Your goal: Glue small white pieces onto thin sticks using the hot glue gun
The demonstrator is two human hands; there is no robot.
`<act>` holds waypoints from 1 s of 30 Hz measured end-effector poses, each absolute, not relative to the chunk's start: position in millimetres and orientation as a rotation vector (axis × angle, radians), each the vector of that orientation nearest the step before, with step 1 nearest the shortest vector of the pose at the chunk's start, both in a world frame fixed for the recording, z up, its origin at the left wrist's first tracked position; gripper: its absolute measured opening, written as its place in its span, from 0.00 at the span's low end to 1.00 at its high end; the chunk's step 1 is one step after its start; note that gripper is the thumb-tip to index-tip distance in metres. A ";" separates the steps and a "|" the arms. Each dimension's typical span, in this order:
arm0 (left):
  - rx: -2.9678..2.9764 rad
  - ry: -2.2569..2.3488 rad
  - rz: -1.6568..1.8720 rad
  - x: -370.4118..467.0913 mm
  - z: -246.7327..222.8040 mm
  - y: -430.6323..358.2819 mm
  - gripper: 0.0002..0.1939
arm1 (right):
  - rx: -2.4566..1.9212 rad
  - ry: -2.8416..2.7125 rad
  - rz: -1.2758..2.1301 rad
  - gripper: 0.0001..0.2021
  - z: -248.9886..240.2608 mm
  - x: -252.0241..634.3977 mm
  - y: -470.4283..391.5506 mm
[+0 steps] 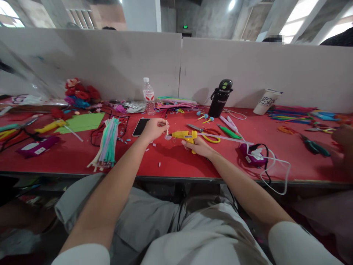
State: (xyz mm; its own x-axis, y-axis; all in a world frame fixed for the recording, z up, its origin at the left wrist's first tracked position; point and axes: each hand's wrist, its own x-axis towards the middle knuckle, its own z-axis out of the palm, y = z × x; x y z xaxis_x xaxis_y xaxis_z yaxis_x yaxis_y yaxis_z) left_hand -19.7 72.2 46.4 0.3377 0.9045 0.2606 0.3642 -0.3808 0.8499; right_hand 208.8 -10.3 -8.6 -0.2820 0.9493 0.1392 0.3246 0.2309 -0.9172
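My right hand (200,146) is wrapped round the handle of a yellow hot glue gun (185,135), its nozzle pointing left. A long clear glue stick (226,137) sticks out of the gun's back end. Between the fingertips of my left hand (156,129) is a short, pale pipe cleaner (167,124), held upright. Its lower end meets a small pale purple piece (167,137) close to the nozzle; whether the nozzle touches it I cannot tell. A black phone (140,127) lies just behind my left wrist.
Scissors with yellow and red handles (211,138) lie behind the gun. A pipe cleaner bundle (109,143) stands left. Behind are a water bottle (149,96) and a black flask (220,98). A purple power strip (253,156) with cables sits right, near another person's hand (343,138).
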 end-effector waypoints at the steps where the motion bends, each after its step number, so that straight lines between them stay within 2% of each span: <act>1: 1.895 1.120 1.000 -19.3 46.1 72.3 0.08 | -1.181 -1.759 1.055 0.22 -7.9 208.7 -10.9; 30: 1.829 1.109 1.063 -17.4 42.7 74.0 0.06 | -1.213 -1.791 0.955 0.22 -6.8 208.4 -13.2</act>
State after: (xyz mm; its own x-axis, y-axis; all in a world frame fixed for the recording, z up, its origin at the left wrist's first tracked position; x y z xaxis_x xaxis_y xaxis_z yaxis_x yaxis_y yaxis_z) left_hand -17.4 74.0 42.7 0.2847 0.9193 0.2718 0.3103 -0.3566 0.8812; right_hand 208.4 -13.2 -6.8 -0.2622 0.9488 0.1761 0.3820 0.2696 -0.8839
